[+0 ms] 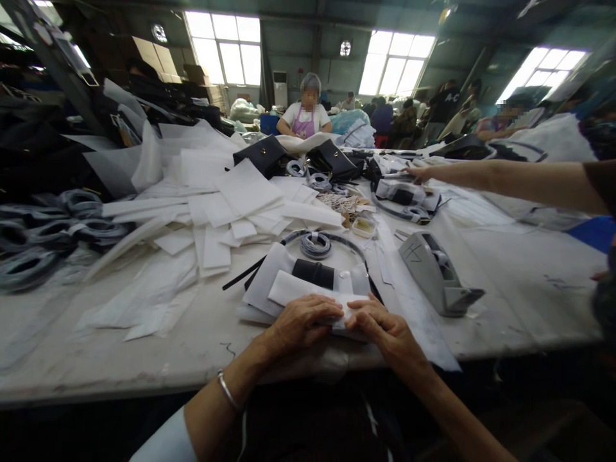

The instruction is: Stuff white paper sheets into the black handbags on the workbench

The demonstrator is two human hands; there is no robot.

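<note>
A black leather bag (pixel 315 273), partly covered by white foam sheets, lies at the table's front edge. My left hand (pixel 305 317) curls over the near edge of a folded white foam sheet (pixel 298 290), fingers on top. Close beside it, my right hand (pixel 380 321) grips the right end of the same sheet, its fingertips nearly meeting the left ones. Just beyond the bag, a coiled strap in clear wrap (pixel 316 245) rests inside a curved black strap (pixel 353 242). My palms hide the bundle's near side.
Loose white foam sheets (pixel 245 196) pile up on the left, near wrapped coils (pixel 29 266). A grey tape dispenser (pixel 436 276) stands at right. Further back are black bags (pixel 264 156) and a small tub (pixel 364 227). A co-worker's arm (pixel 505 183) reaches in from the right; another person (pixel 307 119) sits opposite.
</note>
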